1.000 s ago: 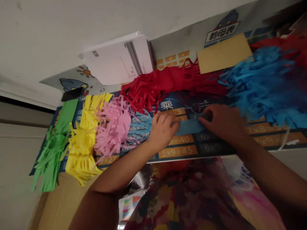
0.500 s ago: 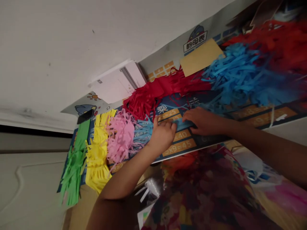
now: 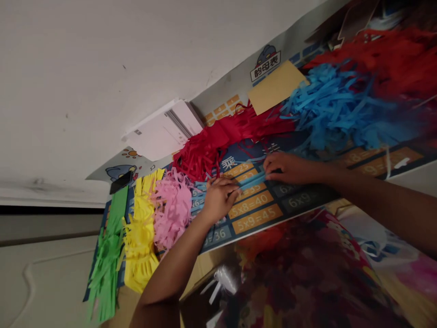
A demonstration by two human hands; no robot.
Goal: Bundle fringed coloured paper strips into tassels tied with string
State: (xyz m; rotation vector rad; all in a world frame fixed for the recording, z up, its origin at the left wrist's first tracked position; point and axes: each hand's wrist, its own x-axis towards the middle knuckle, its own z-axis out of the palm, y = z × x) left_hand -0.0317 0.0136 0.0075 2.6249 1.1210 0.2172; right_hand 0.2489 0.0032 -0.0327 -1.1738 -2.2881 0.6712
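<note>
My left hand [image 3: 218, 198] and my right hand [image 3: 285, 167] each pinch an end of a thin blue paper strip [image 3: 251, 180], stretched between them over a multiplication-table mat [image 3: 259, 209]. Both hands rest low on the mat with fingers curled closed. Just left of my left hand lies a small bunch of blue strips [image 3: 200, 196] beside a pink fringed pile [image 3: 172, 205]. A large heap of blue strips [image 3: 337, 114] lies beyond my right hand.
Yellow fringed paper [image 3: 140, 237] and green fringed paper [image 3: 107, 255] lie at the mat's left end. Red strips [image 3: 218, 141] run along the back. A white paper stack [image 3: 160, 132], a tan sheet [image 3: 275, 86] and a dark phone [image 3: 121, 181] lie behind. Patterned cloth [image 3: 300, 278] fills the foreground.
Both hands have drawn nearer the left piles and the blue piece between them now looks thinner and more stretched. The camera has tilted and shifted, so the whole scene sits differently.
</note>
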